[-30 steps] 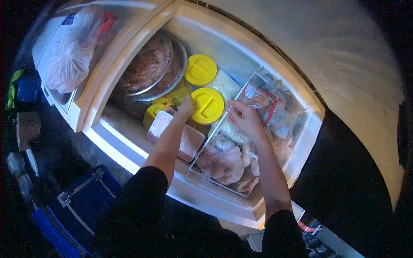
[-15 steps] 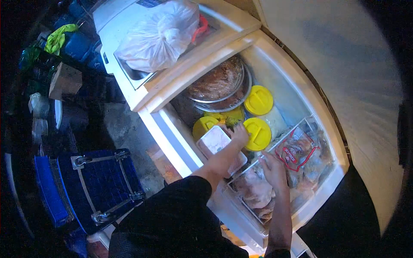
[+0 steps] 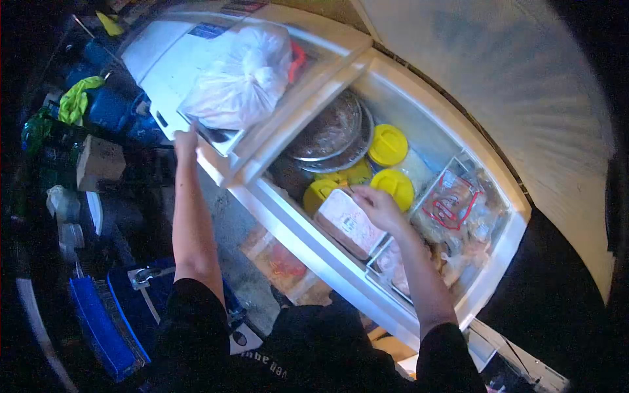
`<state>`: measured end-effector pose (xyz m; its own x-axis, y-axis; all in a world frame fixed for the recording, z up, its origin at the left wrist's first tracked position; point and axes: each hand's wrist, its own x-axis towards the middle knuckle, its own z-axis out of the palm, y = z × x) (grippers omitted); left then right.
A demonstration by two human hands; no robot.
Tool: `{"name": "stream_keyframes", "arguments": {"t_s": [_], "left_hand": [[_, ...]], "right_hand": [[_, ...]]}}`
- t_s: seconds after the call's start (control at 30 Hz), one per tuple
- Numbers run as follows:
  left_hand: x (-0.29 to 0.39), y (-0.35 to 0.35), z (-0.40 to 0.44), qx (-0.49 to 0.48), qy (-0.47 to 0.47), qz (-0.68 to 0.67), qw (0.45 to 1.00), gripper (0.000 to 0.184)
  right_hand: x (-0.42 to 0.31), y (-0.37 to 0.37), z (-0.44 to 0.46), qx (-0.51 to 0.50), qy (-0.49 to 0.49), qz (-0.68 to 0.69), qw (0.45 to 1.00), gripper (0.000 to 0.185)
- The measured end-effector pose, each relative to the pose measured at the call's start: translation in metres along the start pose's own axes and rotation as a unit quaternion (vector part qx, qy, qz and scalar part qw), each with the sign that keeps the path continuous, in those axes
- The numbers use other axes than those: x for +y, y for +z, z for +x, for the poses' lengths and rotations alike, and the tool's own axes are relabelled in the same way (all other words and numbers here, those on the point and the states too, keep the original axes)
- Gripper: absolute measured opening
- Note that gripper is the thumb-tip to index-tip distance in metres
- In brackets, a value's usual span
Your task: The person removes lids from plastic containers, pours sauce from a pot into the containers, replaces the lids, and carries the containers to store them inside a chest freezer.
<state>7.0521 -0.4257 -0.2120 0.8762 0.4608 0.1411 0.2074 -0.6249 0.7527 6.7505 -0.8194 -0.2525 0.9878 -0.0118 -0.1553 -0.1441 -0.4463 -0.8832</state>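
Inside the open chest freezer [image 3: 288, 216], my right hand [image 3: 377, 206] is bent with fingers drawn together over the upper edge of a white tray pack [image 3: 350, 219]; what its fingertips hold is too small to make out. Yellow-lidded containers [image 3: 393, 187] lie just beside it. My left hand [image 3: 186, 141] is closed at the near edge of the freezer's sliding lid [image 3: 164, 72], below a knotted white plastic bag [image 3: 239, 85] that rests on top. Two round metal bowls [image 3: 331, 131] with wrapped contents sit left of the yellow lids.
A wire basket at the freezer's right end holds bagged meat [image 3: 452, 200]. On the left are a cardboard box [image 3: 100, 164], a green cloth [image 3: 78, 99] and a folded blue chair [image 3: 105, 327]. A pale wall [image 3: 498, 98] stands behind the freezer.
My left hand has left the freezer's inside and moved to the lid's near edge. My right hand has moved left from the basket to the white tray pack.
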Motion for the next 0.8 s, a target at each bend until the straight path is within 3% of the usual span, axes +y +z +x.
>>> {"name": "stream_keyframes", "arguments": {"t_s": [0.03,0.1,0.17,0.23,0.3,0.37,0.4,0.47,0.5,0.53,0.57,0.6,0.63,0.7,0.73,0.77,0.8], "left_hand": [[-0.015,0.010,0.016,-0.119,-0.036,-0.108,0.986,0.040],[-0.056,0.042,0.040,-0.125,0.005,-0.122,0.985,0.050],[-0.023,0.032,-0.002,-0.138,-0.037,-0.162,0.976,0.057],[-0.033,0.039,-0.021,-0.143,-0.014,-0.211,0.967,0.059],[-0.002,0.016,-0.084,-0.117,-0.020,-0.254,0.960,0.053],[0.012,-0.017,-0.124,-0.236,-0.089,-0.272,0.929,0.041],[-0.007,-0.024,-0.137,-0.227,-0.057,-0.286,0.929,0.036],[-0.034,-0.040,-0.136,-0.193,-0.030,-0.196,0.961,0.033],[-0.055,-0.043,-0.104,-0.091,-0.005,-0.108,0.990,0.042],[-0.077,-0.045,-0.072,0.013,0.002,-0.011,1.000,0.053],[-0.092,-0.040,-0.034,0.011,0.034,-0.056,0.998,0.064],[-0.067,-0.038,-0.022,-0.020,-0.005,0.018,1.000,0.070],[-0.032,-0.046,-0.016,-0.048,-0.044,0.093,0.994,0.077],[0.016,-0.057,-0.020,-0.267,-0.134,-0.114,0.948,0.087],[0.022,-0.048,-0.023,-0.344,-0.129,-0.162,0.916,0.089],[0.021,-0.043,-0.033,-0.350,-0.131,-0.160,0.914,0.089],[0.024,-0.040,-0.051,-0.290,-0.088,-0.089,0.949,0.087]], "right_hand": [[-0.005,0.011,0.029,-0.002,-0.049,-0.001,0.999,0.034],[-0.018,0.034,0.089,-0.007,-0.038,0.162,0.986,0.043],[-0.082,0.039,0.119,0.019,0.071,0.273,0.959,0.049],[-0.106,0.055,0.150,0.055,0.098,0.292,0.950,0.053],[-0.124,0.064,0.174,0.094,0.123,0.314,0.937,0.057],[-0.137,0.067,0.191,0.176,0.123,0.454,0.865,0.063],[-0.144,0.061,0.192,0.125,0.074,0.459,0.876,0.063],[-0.116,0.077,0.225,0.227,-0.010,0.277,0.934,0.054],[-0.127,0.078,0.216,0.266,0.079,0.233,0.932,0.050],[-0.120,0.079,0.214,0.229,0.033,0.159,0.960,0.047],[-0.125,0.077,0.201,0.179,0.103,0.145,0.968,0.050],[-0.135,0.073,0.185,0.182,0.127,0.137,0.965,0.049],[-0.129,0.083,0.180,0.240,0.090,0.124,0.959,0.045],[-0.104,0.099,0.174,0.275,0.047,0.108,0.954,0.042],[-0.102,0.097,0.161,0.281,0.052,0.107,0.952,0.042],[-0.100,0.098,0.145,0.290,0.056,0.149,0.944,0.041],[-0.099,0.098,0.130,0.299,0.057,0.193,0.933,0.040]]}}
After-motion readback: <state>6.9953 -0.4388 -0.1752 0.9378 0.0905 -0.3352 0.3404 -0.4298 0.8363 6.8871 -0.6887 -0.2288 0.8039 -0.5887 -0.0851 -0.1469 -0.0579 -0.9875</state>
